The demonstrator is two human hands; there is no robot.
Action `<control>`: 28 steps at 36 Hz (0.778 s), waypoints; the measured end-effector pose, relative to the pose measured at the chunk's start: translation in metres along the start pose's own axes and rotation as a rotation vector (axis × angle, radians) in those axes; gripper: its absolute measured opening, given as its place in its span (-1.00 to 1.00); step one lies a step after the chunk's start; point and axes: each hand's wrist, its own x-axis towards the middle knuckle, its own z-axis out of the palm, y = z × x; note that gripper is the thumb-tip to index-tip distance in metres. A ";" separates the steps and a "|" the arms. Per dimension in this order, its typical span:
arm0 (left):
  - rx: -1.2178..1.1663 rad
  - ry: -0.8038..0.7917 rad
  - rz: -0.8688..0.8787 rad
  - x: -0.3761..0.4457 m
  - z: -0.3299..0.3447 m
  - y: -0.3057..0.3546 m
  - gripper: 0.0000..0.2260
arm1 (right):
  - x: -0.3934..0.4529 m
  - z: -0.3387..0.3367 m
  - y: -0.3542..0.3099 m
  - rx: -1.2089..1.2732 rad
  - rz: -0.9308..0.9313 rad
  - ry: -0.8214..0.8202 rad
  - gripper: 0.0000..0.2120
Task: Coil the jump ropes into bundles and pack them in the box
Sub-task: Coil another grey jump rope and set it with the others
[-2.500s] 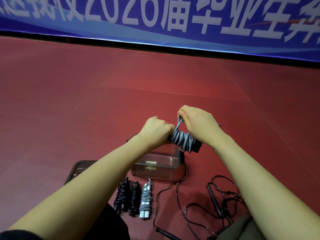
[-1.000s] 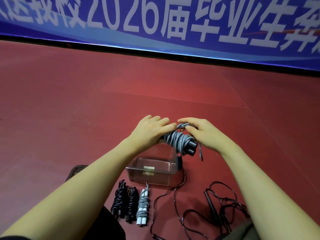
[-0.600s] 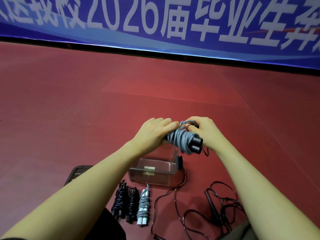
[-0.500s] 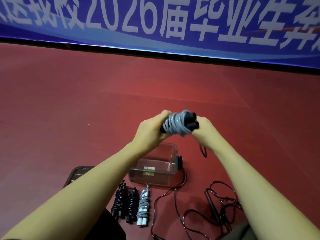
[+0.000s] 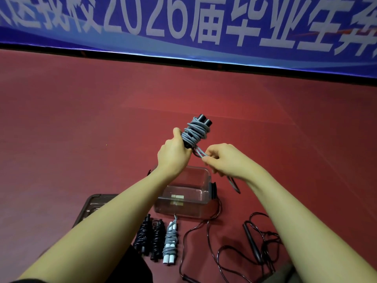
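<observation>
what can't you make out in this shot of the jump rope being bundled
- Head view: the lower handles of the grey rope bundle are hidden inside the left hand.
- How the rope end is secured: covered by the right hand.
- The lid is mostly hidden by the left forearm.
- The loose black rope is cut off at the bottom edge.
- The banner text is cropped at the top.

A sports hall — red court floor (image 5: 81,129), blue event banner (image 5: 204,23) along the wall.
</observation>
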 end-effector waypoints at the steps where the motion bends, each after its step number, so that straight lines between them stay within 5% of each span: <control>1: 0.029 -0.009 -0.004 0.000 0.001 0.001 -0.75 | 0.000 0.000 -0.001 -0.014 0.007 -0.005 -0.81; 9: 0.173 -0.046 -0.005 0.000 0.002 0.002 -0.73 | -0.001 0.005 -0.002 -0.281 0.013 0.041 -0.76; 12: 0.195 -0.033 0.010 -0.001 0.001 0.003 -0.74 | -0.005 0.005 -0.005 -0.425 -0.065 0.154 -0.67; 17: 0.239 -0.026 0.006 0.000 0.000 0.001 -0.74 | -0.002 0.011 0.004 -0.637 -0.247 0.302 -0.78; 23: 0.338 -0.018 0.036 0.002 0.000 0.002 -0.71 | -0.001 0.018 0.003 -0.652 -0.381 0.467 -0.92; 28: 0.365 -0.045 0.006 0.007 0.001 -0.007 -0.74 | -0.002 0.021 -0.002 -0.645 -0.412 0.494 -0.78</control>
